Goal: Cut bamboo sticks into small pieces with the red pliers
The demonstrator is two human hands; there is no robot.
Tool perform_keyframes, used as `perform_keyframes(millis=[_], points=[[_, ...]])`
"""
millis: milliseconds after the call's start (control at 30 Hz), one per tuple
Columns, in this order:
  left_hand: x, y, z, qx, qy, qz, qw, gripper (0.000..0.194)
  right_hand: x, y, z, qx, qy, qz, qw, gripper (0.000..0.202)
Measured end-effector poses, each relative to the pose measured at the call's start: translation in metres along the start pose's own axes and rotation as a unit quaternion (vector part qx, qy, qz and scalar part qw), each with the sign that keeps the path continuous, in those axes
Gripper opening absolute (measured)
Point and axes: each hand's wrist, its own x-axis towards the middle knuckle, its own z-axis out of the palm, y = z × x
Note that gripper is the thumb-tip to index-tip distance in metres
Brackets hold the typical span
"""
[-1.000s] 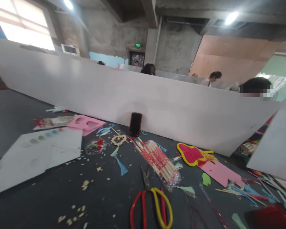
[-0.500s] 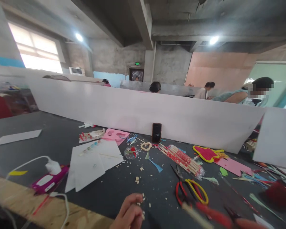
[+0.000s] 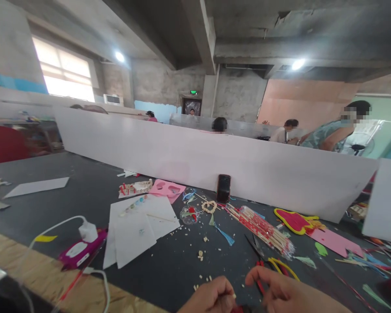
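At the bottom centre, my left hand (image 3: 211, 296) is closed with its fingers curled; a tiny cream piece (image 3: 234, 296) shows at the fingertips. My right hand (image 3: 280, 290) has come in beside it, with the index finger bent outward and the lower fingers mostly hidden. Between the two hands, part of a red-handled tool (image 3: 237, 309) shows at the frame's bottom edge; its dark part runs to my right hand. Under the right hand lie scissors (image 3: 259, 252) with red handles, and a yellow-handled tool (image 3: 285, 267). Small cream bits (image 3: 200, 255) are scattered ahead of my left hand.
White sheets (image 3: 133, 239) lie left of centre, near a purple power strip (image 3: 83, 252) with white cables. A phone (image 3: 223, 188) leans on the white partition (image 3: 182, 152). Red-and-cream sticks in plastic (image 3: 263, 230) and a pink-and-yellow shape (image 3: 291, 220) lie right. Several people sit beyond.
My right hand has swung in from the lower right to beside my left hand, bringing the red-handled tool along. My left hand has shifted right and lower. The camera view has turned slightly left.
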Motion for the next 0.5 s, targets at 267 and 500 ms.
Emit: perform_keyframes(millis=[267, 500], points=[[0.027, 0.004, 0.008, -0.149, 0.117, -0.038, 0.981, 0.044, 0.017, 0.023, -0.013, 0.335, 0.156, -0.099, 0.924, 0.054], [0.067, 0.003, 0.000, -0.179, 0.266, 0.021, 0.947, 0.034, 0.075, 0.039, 0.029, 0.099, 0.313, -0.148, 0.933, 0.052]])
